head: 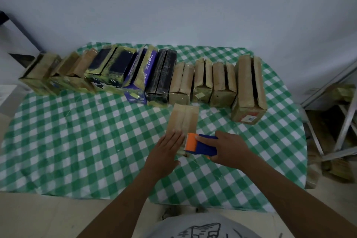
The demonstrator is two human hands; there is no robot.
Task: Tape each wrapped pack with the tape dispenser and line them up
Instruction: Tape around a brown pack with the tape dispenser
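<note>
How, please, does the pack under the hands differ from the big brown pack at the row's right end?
The pack under the hands lies before the row; the big brown pack stands in it. The left hand presses the near pack and the right hand holds the tape dispenser at it; the big pack is untouched. The big pack is bulkier, with a red label. Both are brown-wrapped.

Checked tablecloth (77,131) smooth, slight sheen; pack (183,120) brown paper under glossy tape; tape dispenser (201,146) matt plastic.
</note>
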